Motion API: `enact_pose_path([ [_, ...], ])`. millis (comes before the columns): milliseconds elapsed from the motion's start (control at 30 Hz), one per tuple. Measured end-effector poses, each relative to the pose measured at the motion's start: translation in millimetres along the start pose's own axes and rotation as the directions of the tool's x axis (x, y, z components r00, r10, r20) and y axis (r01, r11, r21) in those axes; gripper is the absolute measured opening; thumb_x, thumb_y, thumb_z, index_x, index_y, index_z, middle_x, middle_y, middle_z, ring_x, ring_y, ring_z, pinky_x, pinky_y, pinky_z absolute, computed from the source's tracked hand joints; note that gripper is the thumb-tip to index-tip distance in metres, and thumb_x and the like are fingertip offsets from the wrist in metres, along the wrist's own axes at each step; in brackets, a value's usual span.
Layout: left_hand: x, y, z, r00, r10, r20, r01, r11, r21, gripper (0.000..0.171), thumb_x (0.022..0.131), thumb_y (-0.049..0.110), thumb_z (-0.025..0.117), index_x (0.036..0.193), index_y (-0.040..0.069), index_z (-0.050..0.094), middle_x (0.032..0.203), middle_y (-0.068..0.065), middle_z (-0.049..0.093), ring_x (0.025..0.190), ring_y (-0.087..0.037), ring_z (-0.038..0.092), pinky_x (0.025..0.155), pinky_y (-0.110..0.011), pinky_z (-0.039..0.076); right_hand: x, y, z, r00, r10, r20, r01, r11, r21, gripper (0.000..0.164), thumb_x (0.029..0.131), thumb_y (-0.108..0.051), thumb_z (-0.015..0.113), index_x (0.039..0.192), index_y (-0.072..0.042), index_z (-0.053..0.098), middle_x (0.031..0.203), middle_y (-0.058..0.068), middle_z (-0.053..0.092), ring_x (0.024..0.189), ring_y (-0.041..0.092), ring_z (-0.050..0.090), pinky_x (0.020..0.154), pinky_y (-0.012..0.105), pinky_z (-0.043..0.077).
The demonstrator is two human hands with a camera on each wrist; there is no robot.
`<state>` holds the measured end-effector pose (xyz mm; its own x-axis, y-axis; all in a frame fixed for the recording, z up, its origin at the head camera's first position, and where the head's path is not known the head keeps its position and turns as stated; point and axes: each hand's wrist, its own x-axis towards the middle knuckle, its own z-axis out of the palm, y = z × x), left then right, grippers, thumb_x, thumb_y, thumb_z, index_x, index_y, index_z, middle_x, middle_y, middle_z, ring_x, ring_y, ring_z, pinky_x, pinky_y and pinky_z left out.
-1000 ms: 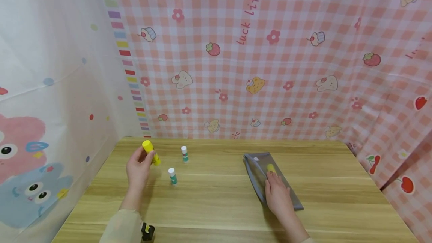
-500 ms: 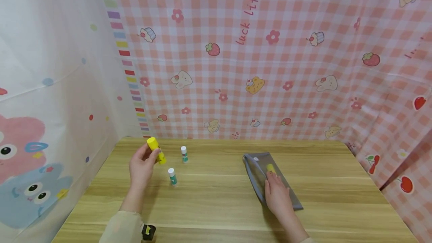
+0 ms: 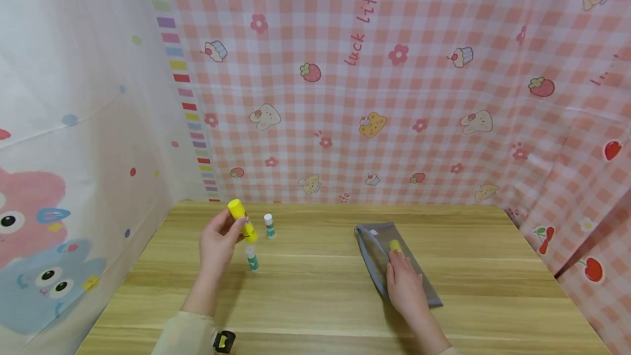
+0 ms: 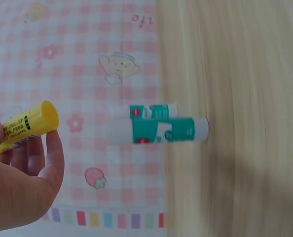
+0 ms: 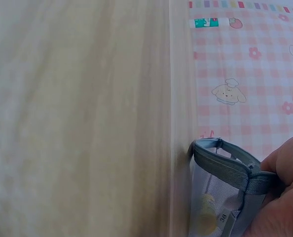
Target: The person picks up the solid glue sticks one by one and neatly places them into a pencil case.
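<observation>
My left hand [image 3: 217, 248] pinches a yellow glue stick [image 3: 242, 221] between thumb and fingers, tilted and raised over the table's left side. Its open-looking round end [image 4: 49, 116] faces the green-and-white glue sticks in the left wrist view. One of these, the nearer glue stick [image 3: 252, 262], stands upright just below the yellow one; the farther glue stick [image 3: 269, 227] stands behind it. At the right, my right hand [image 3: 407, 286] grips a grey mesh zip pouch [image 3: 384, 233] by its edge, its mouth [image 5: 225, 165] gaping. A yellow stick-shaped thing [image 3: 396, 245] shows through the mesh.
The wooden table [image 3: 315, 300] carries everything. A pink checked cloth [image 3: 340, 97] hangs behind its back edge, and a white patterned cloth [image 3: 98, 125] hangs at the left. A small black device [image 3: 224, 342] sits at the left sleeve.
My left hand has moved right with the yellow glue stick, which now overlaps the nearer green glue stick's top in the head view. My right hand and the pouch have stayed put.
</observation>
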<state>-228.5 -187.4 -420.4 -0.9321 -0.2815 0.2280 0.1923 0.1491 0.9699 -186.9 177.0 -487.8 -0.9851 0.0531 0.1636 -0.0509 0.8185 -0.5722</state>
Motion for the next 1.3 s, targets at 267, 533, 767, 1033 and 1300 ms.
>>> enact_pose_path([
  [267, -7.9, 2.8, 12.0, 0.999, -0.011, 0.046, 0.013, 0.999, -0.034, 0.034, 0.096, 0.005, 0.064, 0.129, -0.004, 0.061, 0.112, -0.022, 0.065, 0.087, -0.008, 0.064, 0.074, -0.028, 0.06, -0.5, -1.0, -1.0, 1.0, -0.002, -0.003, 0.002, 1.0, 0.0, 0.039, 0.103, -0.008, 0.043, 0.136, 0.012, 0.05, 0.141, 0.036, 0.042, 0.129, 0.057, 0.037, 0.097, 0.081, 0.024],
  [533, -19.3, -0.9, 28.3, 0.995, -0.023, 0.096, 0.029, 0.997, -0.067, 0.033, 0.095, 0.004, 0.065, 0.127, -0.005, 0.062, 0.112, -0.023, 0.066, 0.088, -0.011, 0.065, 0.074, -0.03, 0.06, -1.1, -0.9, -1.0, 1.0, -0.007, -0.011, 0.007, 1.0, -0.008, 0.038, 0.103, -0.008, 0.044, 0.135, 0.012, 0.051, 0.139, 0.037, 0.044, 0.128, 0.057, 0.039, 0.096, 0.081, 0.026],
  [767, -29.4, -8.0, 44.9, 0.99, 0.001, 0.138, 0.015, 0.993, -0.114, 0.029, 0.094, 0.0, 0.066, 0.121, -0.01, 0.063, 0.106, -0.023, 0.067, 0.086, -0.016, 0.065, 0.073, -0.033, 0.061, 0.1, -0.7, -1.3, 1.0, -0.001, -0.001, 0.001, 1.0, -0.006, 0.038, 0.103, -0.008, 0.044, 0.135, 0.012, 0.05, 0.14, 0.036, 0.043, 0.129, 0.057, 0.038, 0.097, 0.081, 0.025],
  [1033, -42.9, -22.4, 65.9, 0.979, -0.045, 0.2, 0.07, 0.99, -0.123, 0.029, 0.094, 0.003, 0.066, 0.121, -0.008, 0.063, 0.105, -0.022, 0.068, 0.089, -0.022, 0.066, 0.074, -0.039, 0.061, -0.2, -0.7, -0.8, 1.0, -0.008, -0.009, 0.008, 1.0, -0.007, 0.038, 0.103, -0.008, 0.044, 0.134, 0.012, 0.051, 0.139, 0.037, 0.044, 0.128, 0.057, 0.038, 0.097, 0.081, 0.025],
  [1300, -55.9, -27.2, 84.4, 0.964, -0.097, 0.246, 0.137, 0.979, -0.153, 0.031, 0.095, 0.005, 0.065, 0.122, -0.011, 0.062, 0.102, -0.018, 0.068, 0.084, -0.02, 0.065, 0.074, -0.046, 0.061, -0.8, -1.3, -0.7, 1.0, -0.009, -0.014, 0.009, 1.0, -0.008, 0.038, 0.103, -0.008, 0.044, 0.135, 0.012, 0.051, 0.139, 0.036, 0.044, 0.129, 0.057, 0.039, 0.097, 0.081, 0.026],
])
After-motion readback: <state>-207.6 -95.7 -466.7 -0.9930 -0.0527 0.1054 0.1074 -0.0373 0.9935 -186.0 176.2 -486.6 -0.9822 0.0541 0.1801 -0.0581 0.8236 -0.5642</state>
